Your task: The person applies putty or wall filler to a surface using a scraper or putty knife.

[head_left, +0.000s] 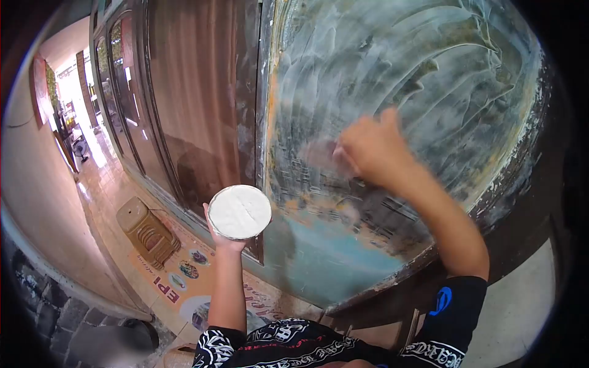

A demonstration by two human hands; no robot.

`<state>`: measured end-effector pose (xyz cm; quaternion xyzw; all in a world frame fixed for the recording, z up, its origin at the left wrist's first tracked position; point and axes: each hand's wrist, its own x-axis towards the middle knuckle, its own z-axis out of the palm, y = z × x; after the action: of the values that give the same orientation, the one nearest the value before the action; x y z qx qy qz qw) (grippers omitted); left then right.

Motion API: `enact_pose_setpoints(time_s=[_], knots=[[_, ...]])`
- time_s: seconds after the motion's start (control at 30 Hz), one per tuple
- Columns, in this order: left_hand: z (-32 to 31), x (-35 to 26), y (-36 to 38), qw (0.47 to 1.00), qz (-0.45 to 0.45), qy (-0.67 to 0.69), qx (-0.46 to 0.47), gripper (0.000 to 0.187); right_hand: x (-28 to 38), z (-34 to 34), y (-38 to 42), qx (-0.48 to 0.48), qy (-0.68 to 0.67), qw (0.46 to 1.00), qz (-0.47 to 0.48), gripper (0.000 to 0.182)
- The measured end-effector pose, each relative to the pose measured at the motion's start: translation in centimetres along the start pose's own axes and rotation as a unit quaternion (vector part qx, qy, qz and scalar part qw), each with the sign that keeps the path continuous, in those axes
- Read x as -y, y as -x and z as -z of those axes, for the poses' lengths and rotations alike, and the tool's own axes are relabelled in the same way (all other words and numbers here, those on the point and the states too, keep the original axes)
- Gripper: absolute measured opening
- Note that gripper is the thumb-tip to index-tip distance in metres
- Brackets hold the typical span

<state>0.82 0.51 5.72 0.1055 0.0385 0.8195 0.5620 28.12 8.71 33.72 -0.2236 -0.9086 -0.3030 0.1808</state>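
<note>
My left hand (226, 243) holds up a round tub (240, 212) from below, its top filled level with smooth white putty that has a thin crease across it. Most of the left fingers are hidden behind the tub. Over the blue-green wall panel (343, 251), my right hand (375, 150) is closed on a flat scraper (322, 153), smeared by motion and close to the surface. Curved white putty streaks (392, 67) cover the upper part of the panel, and rougher dark and orange patches show lower down.
Left of the panel stands a brown-curtained window (193, 92) in a dark frame. Stacked brown plastic stools (147, 230) sit on the tiled floor, beside an orange printed banner (162, 270). A bright passage with a fan (80, 147) runs back at far left.
</note>
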Motion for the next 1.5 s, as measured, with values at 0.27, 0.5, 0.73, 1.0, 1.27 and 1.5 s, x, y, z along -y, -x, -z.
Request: enact_pose_setpoints(time_s=[0.27,0.5,0.73,1.0,1.27,1.5], knots=[[0.3,0.9,-0.7,1.0,0.008,-0.016,-0.016,0.078,-2.7,-2.3,1.6,0.07,0.16,0.984,-0.025,0.01],[0.2,1.3,-1.2,0.999,0.019,-0.005,0.039,0.078,-14.9,14.3,0.9,-0.194,0.052,0.949,-0.244,0.028],[-0.2,2.4,-1.6,0.999,0.011,-0.019,0.024,0.079,-1.0,2.2,3.4,0.086,0.049,0.995,-0.005,0.016],[-0.8,3.0,-1.4,0.998,0.043,-0.009,0.055,0.079,-6.7,7.0,1.0,0.02,0.216,0.967,-0.132,0.011],[0.4,2.8,-1.5,0.997,0.04,-0.004,0.058,0.081,-17.1,17.2,4.6,-0.128,-0.074,0.956,-0.253,0.03],[0.6,4.3,-2.0,0.997,0.069,0.02,0.024,0.082,-1.2,-1.2,6.6,0.191,0.09,0.977,-0.006,0.007]])
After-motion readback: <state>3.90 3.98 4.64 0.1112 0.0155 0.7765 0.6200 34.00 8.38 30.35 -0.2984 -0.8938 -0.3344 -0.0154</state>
